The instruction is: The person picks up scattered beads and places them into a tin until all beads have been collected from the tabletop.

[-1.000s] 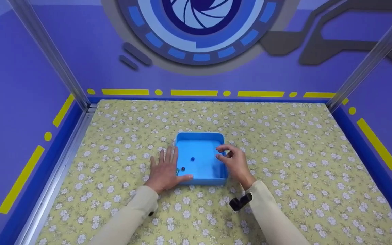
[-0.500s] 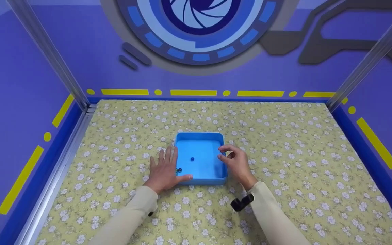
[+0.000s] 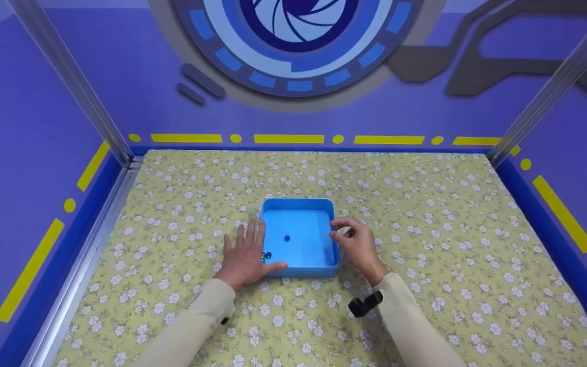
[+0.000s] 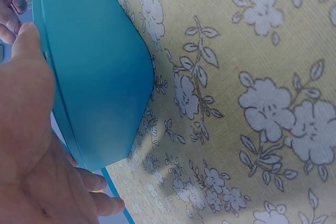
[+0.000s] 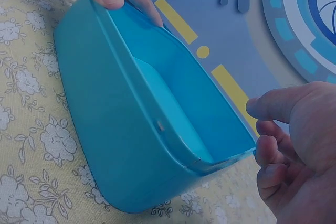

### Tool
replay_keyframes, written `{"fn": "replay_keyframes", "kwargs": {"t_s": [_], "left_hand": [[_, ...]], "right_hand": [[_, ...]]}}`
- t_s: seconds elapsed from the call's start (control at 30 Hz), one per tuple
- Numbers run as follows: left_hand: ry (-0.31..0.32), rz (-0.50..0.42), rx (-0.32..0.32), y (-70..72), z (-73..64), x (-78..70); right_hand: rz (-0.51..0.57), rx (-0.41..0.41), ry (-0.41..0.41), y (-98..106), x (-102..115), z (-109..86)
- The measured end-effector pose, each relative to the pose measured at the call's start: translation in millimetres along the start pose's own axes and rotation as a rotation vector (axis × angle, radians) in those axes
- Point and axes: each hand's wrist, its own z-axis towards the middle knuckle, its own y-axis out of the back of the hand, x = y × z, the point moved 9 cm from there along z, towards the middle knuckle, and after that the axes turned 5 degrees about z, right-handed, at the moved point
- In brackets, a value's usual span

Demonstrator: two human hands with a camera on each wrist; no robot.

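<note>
In the head view a blue square box (image 3: 303, 271) sits on the cloth. A dark blue marble (image 3: 287, 238) lies near the middle of its floor. Several more small dark and green marbles (image 3: 268, 255) cluster in the near left corner, partly hidden by my left hand (image 3: 245, 257). That hand rests along the box's left side with fingers straight, thumb laid over the near rim. My right hand (image 3: 357, 247) is at the right rim, index finger and thumb bent with a gap between their tips. Nothing shows between them, and the right wrist view shows its other fingers loosely curled.
A yellow flowered cloth (image 3: 451, 229) covers the table around the box. Blue-purple panels (image 3: 293, 120) stand at the back and both sides, with metal posts (image 3: 64, 66) at the corners.
A dark marble in the box has rolled left into the near left corner beside the others. My right hand has drawn slightly right toward the rim. The left hand stays in place.
</note>
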Motion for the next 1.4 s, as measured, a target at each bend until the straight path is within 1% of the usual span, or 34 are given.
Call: {"fn": "replay_keyframes", "kwargs": {"t_s": [0.23,0.47,0.77,0.93,1.17,1.4], "left_hand": [[-0.008,0.012,-0.013,1.6,-1.5,0.0],[-0.004,0.016,-0.013,1.8,-1.3,-0.4],[-0.012,-0.011,-0.024,3.2,-2.4,-0.5],[-0.009,-0.011,-0.020,2.7,-2.4,-0.4],[-0.004,-0.006,0.006,1.5,-1.4,-0.5],[-0.001,-0.013,0.011,0.5,-0.9,-0.8]], "right_hand": [[-0.031,-0.027,0.013,4,1,-1.0],[-0.030,-0.042,-0.015,8,-3,-0.4],[-0.015,-0.052,-0.013,12,-4,1.3],[-0.018,-0.047,-0.013,13,-7,2.1],[-0.017,-0.045,-0.015,17,-11,2.6],[0.025,-0.039,-0.025,20,-18,2.3]]}}
